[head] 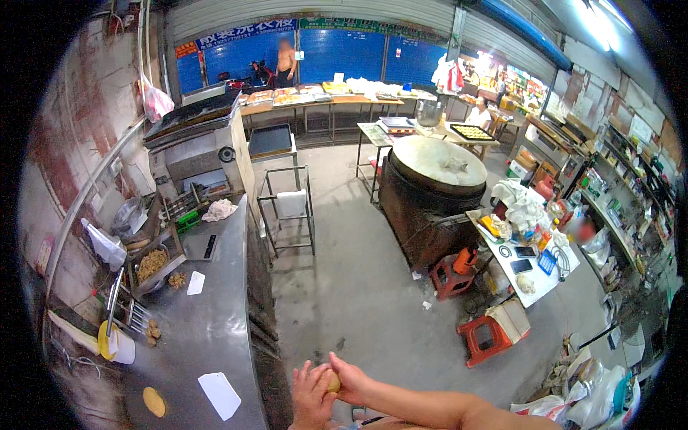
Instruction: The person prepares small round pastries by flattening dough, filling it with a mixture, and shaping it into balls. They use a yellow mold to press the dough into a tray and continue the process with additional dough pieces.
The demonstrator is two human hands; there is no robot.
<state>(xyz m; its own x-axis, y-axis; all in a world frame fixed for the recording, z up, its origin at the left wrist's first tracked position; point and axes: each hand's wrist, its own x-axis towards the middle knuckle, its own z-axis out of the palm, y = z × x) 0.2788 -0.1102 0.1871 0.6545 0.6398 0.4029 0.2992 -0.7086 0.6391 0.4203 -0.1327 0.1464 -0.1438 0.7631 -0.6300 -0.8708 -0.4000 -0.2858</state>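
Observation:
My left hand (312,395) and my right hand (350,380) meet at the bottom centre, cupped around a yellowish dough ball (334,382). Fingers cover much of the ball. Left of them runs a stainless steel worktop (209,328). On it lie a flattened dough round (154,402) and a white plastic dough scraper (219,396). Several small brown lumps (153,332) sit farther up, near a white bucket (124,348) with a yellow rim. A pan of crumbly brown filling (152,265) stands beyond, beside a second white scraper (196,283) and a flat scale (200,247).
A large round griddle with a lid (438,161) stands across the aisle. Red plastic stools (475,344) and a cluttered side table (548,285) flank it. A metal frame stand (286,215) rises past the worktop. Two people, one standing (286,59) and one low (478,115), are far off.

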